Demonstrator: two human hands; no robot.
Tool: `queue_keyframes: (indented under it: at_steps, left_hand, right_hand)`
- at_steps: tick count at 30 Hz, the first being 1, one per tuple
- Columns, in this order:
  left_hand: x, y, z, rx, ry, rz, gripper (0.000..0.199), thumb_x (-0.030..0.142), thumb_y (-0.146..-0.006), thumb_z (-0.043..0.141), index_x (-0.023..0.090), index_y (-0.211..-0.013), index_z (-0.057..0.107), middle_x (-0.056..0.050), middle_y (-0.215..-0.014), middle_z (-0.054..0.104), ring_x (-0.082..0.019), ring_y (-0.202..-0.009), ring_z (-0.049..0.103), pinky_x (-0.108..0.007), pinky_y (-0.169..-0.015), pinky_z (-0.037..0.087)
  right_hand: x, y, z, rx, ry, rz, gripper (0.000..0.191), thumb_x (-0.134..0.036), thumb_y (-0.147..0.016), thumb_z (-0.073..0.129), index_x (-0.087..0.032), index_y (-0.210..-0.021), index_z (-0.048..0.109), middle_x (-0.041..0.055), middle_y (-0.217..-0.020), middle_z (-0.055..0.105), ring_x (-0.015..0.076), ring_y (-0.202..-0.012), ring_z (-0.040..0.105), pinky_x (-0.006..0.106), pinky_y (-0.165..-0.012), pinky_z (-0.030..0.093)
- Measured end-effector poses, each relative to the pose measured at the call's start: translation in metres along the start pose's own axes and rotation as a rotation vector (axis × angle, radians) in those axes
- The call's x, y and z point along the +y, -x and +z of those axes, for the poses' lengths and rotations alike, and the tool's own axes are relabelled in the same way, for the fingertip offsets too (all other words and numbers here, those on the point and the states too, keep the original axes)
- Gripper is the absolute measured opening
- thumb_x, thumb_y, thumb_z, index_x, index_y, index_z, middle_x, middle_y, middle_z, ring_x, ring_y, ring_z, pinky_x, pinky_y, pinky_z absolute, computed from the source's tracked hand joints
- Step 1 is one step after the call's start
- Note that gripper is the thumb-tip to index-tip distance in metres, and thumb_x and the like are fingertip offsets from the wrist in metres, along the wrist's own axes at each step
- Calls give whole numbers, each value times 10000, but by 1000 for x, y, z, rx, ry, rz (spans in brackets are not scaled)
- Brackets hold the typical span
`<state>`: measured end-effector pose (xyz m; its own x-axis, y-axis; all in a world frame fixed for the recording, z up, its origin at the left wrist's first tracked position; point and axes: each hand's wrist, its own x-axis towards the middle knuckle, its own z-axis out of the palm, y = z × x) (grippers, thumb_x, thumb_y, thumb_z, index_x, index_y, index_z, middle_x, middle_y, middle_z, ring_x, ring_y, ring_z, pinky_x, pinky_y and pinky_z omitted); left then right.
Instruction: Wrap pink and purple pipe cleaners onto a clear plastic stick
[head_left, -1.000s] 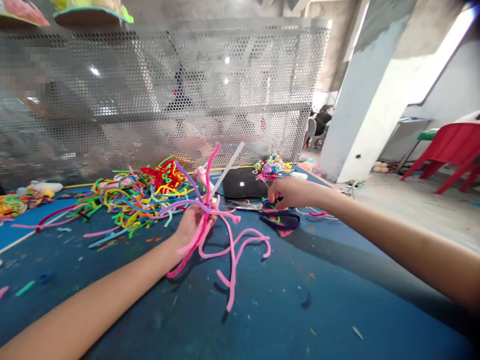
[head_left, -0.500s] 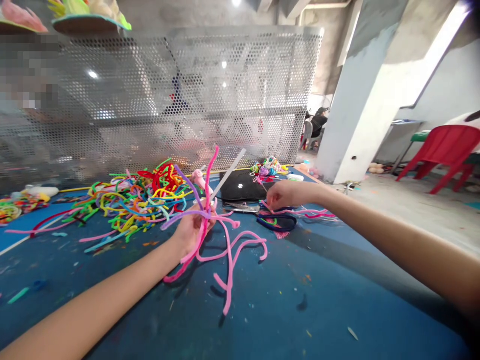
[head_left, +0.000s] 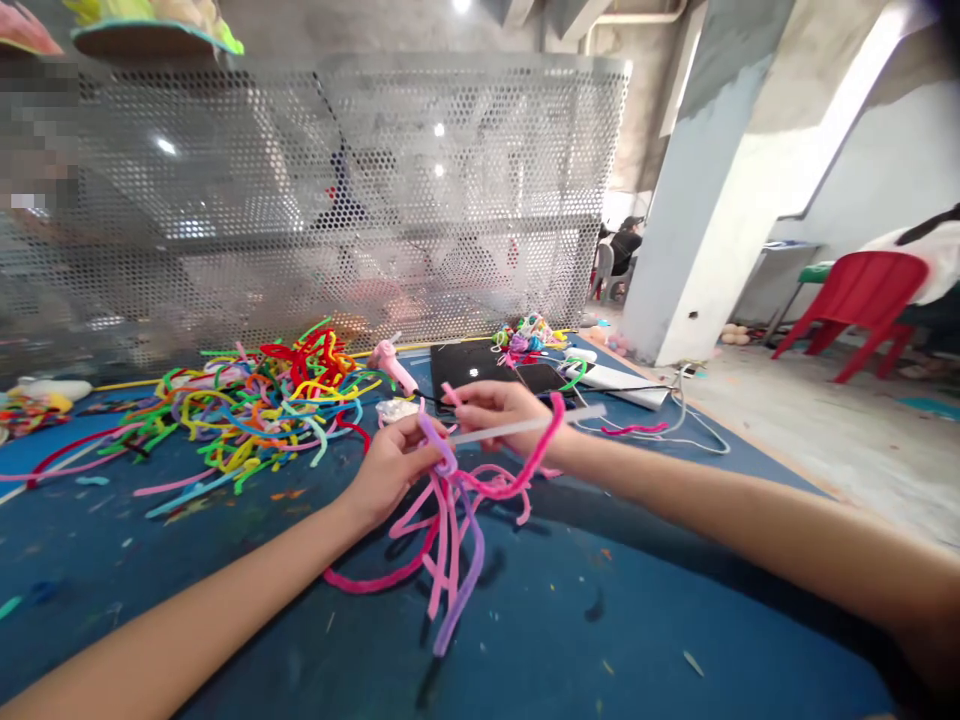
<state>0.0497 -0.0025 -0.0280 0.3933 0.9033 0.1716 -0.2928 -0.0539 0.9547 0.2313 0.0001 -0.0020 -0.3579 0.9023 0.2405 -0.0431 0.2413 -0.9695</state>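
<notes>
1. A view from a head camera, looking down along two bare forearms stretched over a blue table (head_left: 675,640).
2. The left hand (head_left: 390,468), just left of centre, is curled closed, pinching a bundle (head_left: 450,520) of pink and purple pipe cleaners at its top. The loose ends hang toward 6 o'clock and touch the table.
3. The right hand (head_left: 499,410) sits just beside the left, toward 2 o'clock from it. Its fingers are bent closed around the bundle's top and a thin white stick (head_left: 525,427).
4. The stick runs nearly level from the hands toward 3 o'clock, crossing the right wrist.
5. One pink cleaner loops up over the right wrist and curves back down into the bundle.
6. At 10 o'clock from the hands lies a pile (head_left: 255,410) of loose cleaners in red, yellow, green, blue and orange, spread over the table.
7. A pink glue gun (head_left: 391,362) lies at the pile's right edge, at 12 o'clock from the left hand.
8. Behind the right hand, toward 1 o'clock, a black laptop (head_left: 469,368) lies flat with a phone (head_left: 546,378) near it.
9. A perforated metal screen (head_left: 337,200) stands across the table's far edge.
10. A red chair (head_left: 855,300) stands on the floor at far right, well apart from the table.
</notes>
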Motion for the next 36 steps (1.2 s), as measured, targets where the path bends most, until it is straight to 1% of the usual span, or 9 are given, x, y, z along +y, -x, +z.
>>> queue_keyframes:
  at_steps: [3, 6, 9, 13, 21, 24, 28, 33, 36]
  left_hand:
    - [-1, 2, 1, 35, -126, 53, 331, 246, -614, 789, 170, -861, 582, 23, -743, 670, -103, -624, 628, -190, -593, 490]
    - [1, 2, 1, 114, -270, 124, 312, 287, -630, 774, 163, -867, 613, -3, -794, 678, -139, -741, 645, -222, -685, 500]
    - [3, 2, 0, 160, -406, 221, 247, 304, -658, 749, 150, -834, 669, -35, -865, 693, -166, -818, 643, -243, -744, 501]
    - [2, 5, 0, 203, -523, 331, 223, 308, -704, 713, 169, -878, 699, -41, -887, 711, -177, -806, 650, -265, -741, 505]
    - [4, 12, 4, 169, -751, 555, 120, 266, -799, 631, 205, -867, 708, -23, -850, 671, -151, -815, 600, -251, -746, 460]
    - [3, 9, 1, 142, -760, 558, 106, 264, -812, 614, 207, -831, 701, -12, -807, 655, -143, -773, 587, -249, -724, 451]
    - [1, 6, -3, 156, -732, 493, 116, 286, -801, 622, 208, -824, 704, -11, -817, 682, -156, -782, 602, -265, -749, 451]
    - [6, 6, 0, 167, -640, 362, 176, 343, -779, 630, 188, -767, 713, -24, -785, 711, -173, -757, 618, -273, -734, 461]
    - [7, 6, 1, 159, -603, 313, 149, 334, -718, 688, 187, -723, 713, -23, -743, 708, -173, -711, 618, -267, -691, 463]
  right_hand:
    - [22, 4, 28, 159, -198, -13, 278, -386, -660, 695, -168, -785, 576, -55, -566, 552, 58, -434, 460, 193, -424, 361]
    - [33, 7, 34, 235, -191, -52, 272, -364, -596, 747, -153, -720, 628, -24, -612, 598, 81, -511, 517, 213, -488, 411]
    - [35, 9, 30, 218, -135, -110, 242, -360, -611, 742, -159, -736, 686, 14, -697, 654, 120, -616, 574, 250, -580, 458]
    - [37, 7, 27, 170, -88, -179, 205, -350, -633, 742, -171, -728, 713, 43, -772, 681, 159, -718, 614, 301, -689, 485]
    - [31, 10, 30, 169, -277, -60, 142, -286, -619, 708, -162, -689, 713, 20, -714, 666, 135, -664, 576, 279, -655, 449]
    - [27, 11, 30, 166, -348, 28, 170, -311, -651, 678, -141, -655, 691, 0, -622, 622, 99, -578, 521, 242, -581, 405]
    - [24, 12, 32, 163, -380, 48, 243, -363, -616, 726, -131, -612, 654, -20, -559, 573, 76, -523, 484, 219, -533, 373]
    - [28, 12, 32, 122, -351, -8, 284, -421, -628, 725, -149, -699, 687, 16, -680, 635, 127, -673, 564, 251, -632, 430]
    - [34, 11, 30, 146, -261, -45, 285, -434, -658, 702, -162, -744, 704, 26, -733, 657, 137, -694, 574, 254, -621, 430]
